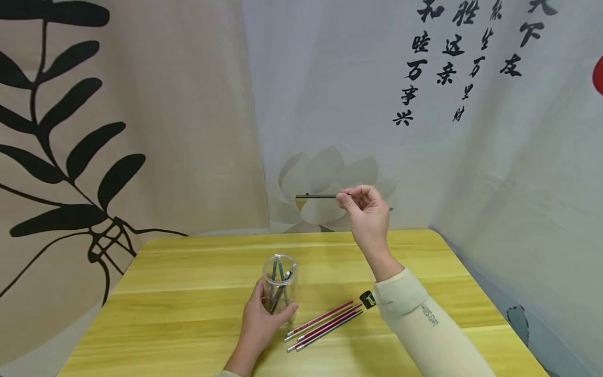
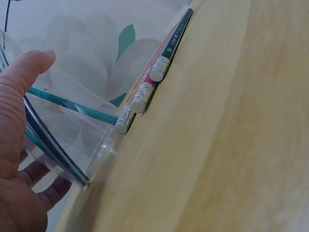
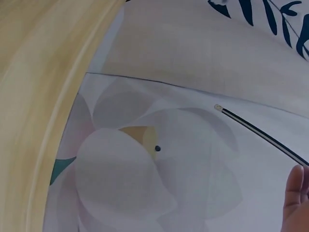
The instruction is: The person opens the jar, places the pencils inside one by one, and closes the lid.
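The dark pencil (image 1: pixel 315 196) is pinched between the thumb and fingers of the right hand (image 1: pixel 369 212) at the middle of the head view, its free end pointed toward the left of the frame. It can be judged light and stiff, with a smooth shaft best pinched firmly so that rolling is prevented. The clear cup (image 1: pixel 292 294), lower in the frame, is gripped by the left hand (image 1: pixel 261 320), its thumb wrapped round the right side; the wall seems slick and light, suited to a gentle hold. Several pencils are contained in it. The dark pencil is held above the cup, well apart from the left hand, while loose pencils (image 1: pixel 325 325) are laid on the table (image 1: pixel 188 303), just right of that hand
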The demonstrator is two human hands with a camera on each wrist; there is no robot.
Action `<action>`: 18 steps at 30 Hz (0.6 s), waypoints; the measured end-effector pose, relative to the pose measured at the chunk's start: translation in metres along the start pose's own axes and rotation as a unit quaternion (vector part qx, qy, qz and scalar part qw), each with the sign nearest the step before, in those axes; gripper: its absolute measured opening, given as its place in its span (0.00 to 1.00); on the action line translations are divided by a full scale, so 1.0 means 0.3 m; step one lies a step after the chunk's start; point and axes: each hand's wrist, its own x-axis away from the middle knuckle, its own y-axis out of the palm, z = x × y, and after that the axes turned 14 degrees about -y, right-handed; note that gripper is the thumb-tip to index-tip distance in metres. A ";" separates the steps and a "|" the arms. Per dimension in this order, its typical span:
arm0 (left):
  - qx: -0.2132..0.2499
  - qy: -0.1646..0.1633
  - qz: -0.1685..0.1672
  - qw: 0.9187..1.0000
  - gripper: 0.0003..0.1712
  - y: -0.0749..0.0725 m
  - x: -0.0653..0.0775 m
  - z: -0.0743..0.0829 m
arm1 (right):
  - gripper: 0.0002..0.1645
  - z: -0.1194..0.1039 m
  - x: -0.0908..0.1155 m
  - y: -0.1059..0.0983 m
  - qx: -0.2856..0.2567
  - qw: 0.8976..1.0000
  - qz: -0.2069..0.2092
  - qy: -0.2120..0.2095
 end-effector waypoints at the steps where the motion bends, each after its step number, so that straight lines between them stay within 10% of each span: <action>1: 0.001 0.001 0.000 1.000 0.53 0.001 0.001 -0.001 | 0.15 0.006 0.001 -0.003 0.001 1.000 0.001 0.004; 12: 0.003 0.003 0.000 1.000 0.54 -0.001 0.000 0.004 | 0.09 0.003 0.006 -0.007 -0.078 0.993 -0.013 0.089; 18: 0.001 -0.004 -0.003 1.000 0.50 -0.005 -0.002 0.006 | 0.06 -0.031 0.032 0.025 -0.110 0.979 -0.091 0.147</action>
